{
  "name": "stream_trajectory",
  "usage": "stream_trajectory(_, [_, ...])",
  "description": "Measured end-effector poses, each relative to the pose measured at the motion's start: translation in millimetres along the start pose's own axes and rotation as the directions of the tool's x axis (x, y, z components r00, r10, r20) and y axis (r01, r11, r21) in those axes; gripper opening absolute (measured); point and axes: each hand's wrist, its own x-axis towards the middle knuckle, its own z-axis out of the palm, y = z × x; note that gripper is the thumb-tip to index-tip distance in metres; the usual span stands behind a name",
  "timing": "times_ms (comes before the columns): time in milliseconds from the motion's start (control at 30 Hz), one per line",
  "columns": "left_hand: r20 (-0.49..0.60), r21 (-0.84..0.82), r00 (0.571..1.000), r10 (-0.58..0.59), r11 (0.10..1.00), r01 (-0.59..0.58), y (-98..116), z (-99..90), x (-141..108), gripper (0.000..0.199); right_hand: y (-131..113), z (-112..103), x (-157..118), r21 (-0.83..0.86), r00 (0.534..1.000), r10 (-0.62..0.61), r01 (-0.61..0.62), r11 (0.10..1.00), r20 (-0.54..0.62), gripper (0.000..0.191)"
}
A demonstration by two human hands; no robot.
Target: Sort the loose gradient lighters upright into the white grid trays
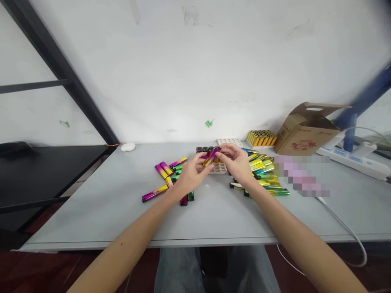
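Observation:
A purple and yellow lighter (pixel 212 156) is held at a slant between my two hands. My left hand (pixel 193 171) closes on its lower yellow end, and the fingertips of my right hand (pixel 236 162) pinch its upper end. Just beneath lies a pale tray (pixel 220 168) with round holes, partly covered by my hands. Upright lighters with black tops (pixel 205 149) stand in its back rows. Loose purple, yellow and green lighters (pixel 155 193) are scattered left of the tray. On the right, a pile of yellow, green and blue lighters (pixel 265 179) reaches under my right forearm.
Behind the pile are a white tray with holes (pixel 229 142) and a tray filled with yellow lighters (pixel 261 140). An open cardboard box (pixel 308 132) stands beside a white power strip (pixel 354 162). A white earbud case (pixel 128 147) sits at the back left. A white cable (pixel 342 226) hangs over the table edge.

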Motion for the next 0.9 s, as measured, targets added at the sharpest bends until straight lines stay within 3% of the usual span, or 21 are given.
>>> stream_trajectory(200, [-0.229,0.117,0.973,-0.004,0.993,0.032,0,-20.5,7,0.037,1,-3,-1,-0.252,0.991,-0.107,0.085,0.964,-0.077,0.021])
stream_trajectory(367, [-0.351,0.329,0.936,0.008,0.937,0.115,-13,-41.7,16,0.032,14,-3,-4,-0.493,0.957,-0.281,0.276,0.825,0.065,0.017])
stream_trajectory(567, [-0.378,0.504,0.925,-0.041,0.829,0.243,-37,-59.2,25,0.025,24,-2,-5,-0.546,0.947,-0.304,0.309,0.778,0.102,0.018])
stream_trajectory(733, [-0.406,0.507,0.911,-0.073,0.811,0.291,-47,-62.5,26,0.028,24,-2,-5,-0.538,0.94,-0.331,0.325,0.778,0.088,0.017])
stream_trajectory(900, [-0.392,0.518,0.917,-0.068,0.807,0.282,-47,-61.3,27,0.028,26,-1,-6,-0.598,0.921,-0.374,0.362,0.716,0.109,0.016])
